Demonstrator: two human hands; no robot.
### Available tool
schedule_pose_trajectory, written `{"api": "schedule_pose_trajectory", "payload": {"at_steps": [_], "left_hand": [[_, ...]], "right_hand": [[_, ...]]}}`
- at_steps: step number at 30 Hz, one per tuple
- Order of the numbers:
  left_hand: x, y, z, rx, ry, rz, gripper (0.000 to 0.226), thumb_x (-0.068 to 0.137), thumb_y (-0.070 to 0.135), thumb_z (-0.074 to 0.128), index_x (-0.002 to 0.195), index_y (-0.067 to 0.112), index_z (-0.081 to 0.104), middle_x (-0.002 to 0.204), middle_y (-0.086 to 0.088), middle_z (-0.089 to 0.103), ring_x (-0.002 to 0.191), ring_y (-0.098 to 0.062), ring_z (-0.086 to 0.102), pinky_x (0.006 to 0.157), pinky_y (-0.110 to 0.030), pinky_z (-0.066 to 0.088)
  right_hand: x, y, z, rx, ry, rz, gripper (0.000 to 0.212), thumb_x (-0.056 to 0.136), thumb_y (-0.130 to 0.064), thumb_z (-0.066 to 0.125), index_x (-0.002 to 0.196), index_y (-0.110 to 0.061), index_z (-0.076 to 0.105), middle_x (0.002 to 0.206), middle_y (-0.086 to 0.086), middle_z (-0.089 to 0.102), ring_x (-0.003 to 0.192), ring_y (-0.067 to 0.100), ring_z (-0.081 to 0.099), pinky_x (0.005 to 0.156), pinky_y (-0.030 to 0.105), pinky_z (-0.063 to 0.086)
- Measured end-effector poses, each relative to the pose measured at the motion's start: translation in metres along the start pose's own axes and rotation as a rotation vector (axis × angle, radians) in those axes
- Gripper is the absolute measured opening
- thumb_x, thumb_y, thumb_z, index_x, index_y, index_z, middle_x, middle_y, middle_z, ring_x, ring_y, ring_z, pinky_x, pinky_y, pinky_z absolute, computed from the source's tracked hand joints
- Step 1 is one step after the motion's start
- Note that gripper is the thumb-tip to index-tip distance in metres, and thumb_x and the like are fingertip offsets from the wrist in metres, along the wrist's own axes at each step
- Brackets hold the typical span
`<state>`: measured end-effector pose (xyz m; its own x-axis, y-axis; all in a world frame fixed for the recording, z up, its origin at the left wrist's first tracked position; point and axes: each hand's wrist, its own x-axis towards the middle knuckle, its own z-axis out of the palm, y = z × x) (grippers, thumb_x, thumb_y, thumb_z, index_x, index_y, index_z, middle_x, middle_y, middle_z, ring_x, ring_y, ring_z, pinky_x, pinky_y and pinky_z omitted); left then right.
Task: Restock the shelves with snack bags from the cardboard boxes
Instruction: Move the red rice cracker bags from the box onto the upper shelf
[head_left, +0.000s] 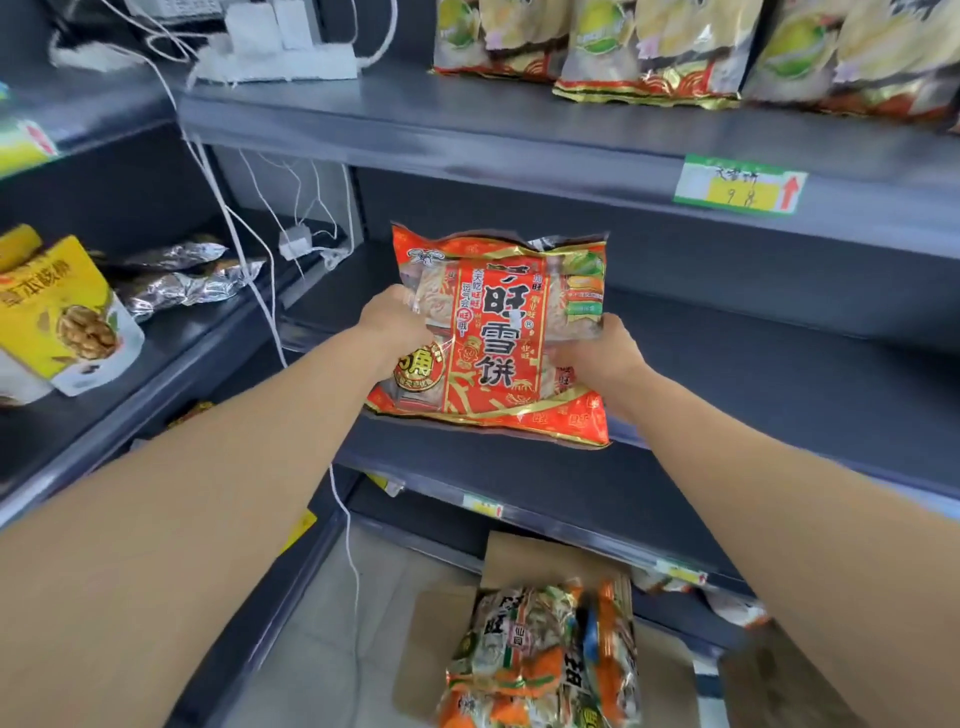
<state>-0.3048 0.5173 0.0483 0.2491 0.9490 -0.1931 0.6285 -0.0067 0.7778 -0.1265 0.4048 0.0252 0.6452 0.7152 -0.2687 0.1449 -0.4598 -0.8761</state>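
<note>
A red snack bag (498, 332) with gold trim and large dark characters stands tilted on the middle grey shelf (727, 395), its bottom edge at the shelf's front. My left hand (392, 325) grips its left side and my right hand (597, 358) grips its right side. Down on the floor an open cardboard box (519, 566) holds several orange and green snack bags (540, 660).
The upper shelf (519, 130) carries a row of yellow-green bags (675, 47) and a green price tag (740, 184). White cables (244, 244) and a power strip (280, 65) hang at the left. A yellow nut bag (67, 317) and foil packs (187, 280) lie on the left unit.
</note>
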Motion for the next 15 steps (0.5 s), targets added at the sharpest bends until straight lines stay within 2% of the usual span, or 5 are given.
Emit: {"api": "schedule_pose_trajectory", "payload": {"at_steps": [2,4,6,10,15], "left_hand": [[0.017,-0.01,-0.005,-0.055,0.015,0.012,0.043,0.087,-0.003,0.058,0.126,0.011,0.048,0.105,-0.013,0.055,0.075,-0.02,0.054,0.062,-0.031,0.047],[0.035,-0.019,-0.008,-0.12,0.022,0.01,0.045,0.088,-0.005,0.057,0.127,0.016,0.048,0.101,-0.01,0.054,0.069,-0.017,0.049,0.057,-0.027,0.044],[0.055,-0.027,-0.011,-0.183,0.032,-0.003,0.049,0.088,-0.006,0.056,0.129,0.019,0.048,0.103,-0.008,0.053,0.077,-0.018,0.051,0.063,-0.028,0.05],[0.103,-0.033,-0.015,-0.232,0.09,0.013,0.053,0.087,-0.008,0.053,0.133,0.019,0.048,0.089,-0.003,0.054,0.078,-0.02,0.054,0.08,-0.038,0.055],[0.17,-0.038,-0.018,-0.177,0.142,0.089,0.051,0.086,-0.007,0.05,0.133,0.012,0.046,0.121,-0.01,0.056,0.102,-0.027,0.059,0.089,-0.044,0.055]], "right_hand": [[0.014,-0.003,0.016,-0.103,0.044,-0.051,0.057,0.077,-0.028,0.064,0.129,-0.023,0.04,0.125,0.0,0.056,0.123,0.029,0.046,0.099,0.047,0.041],[0.028,-0.004,0.031,-0.145,0.088,-0.082,0.055,0.085,-0.024,0.059,0.135,-0.022,0.037,0.13,0.0,0.051,0.13,0.028,0.033,0.091,0.04,0.036],[0.042,-0.006,0.045,-0.142,0.108,-0.121,0.053,0.087,-0.019,0.057,0.136,-0.021,0.036,0.133,0.002,0.049,0.131,0.028,0.027,0.08,0.035,0.031],[0.077,-0.016,0.077,-0.133,0.193,-0.206,0.056,0.087,-0.017,0.056,0.139,-0.019,0.035,0.134,0.003,0.048,0.129,0.029,0.027,0.078,0.033,0.028],[0.122,-0.032,0.111,-0.154,0.299,-0.291,0.063,0.087,-0.019,0.058,0.144,-0.018,0.03,0.138,0.003,0.045,0.126,0.03,0.028,0.082,0.032,0.031]]}}
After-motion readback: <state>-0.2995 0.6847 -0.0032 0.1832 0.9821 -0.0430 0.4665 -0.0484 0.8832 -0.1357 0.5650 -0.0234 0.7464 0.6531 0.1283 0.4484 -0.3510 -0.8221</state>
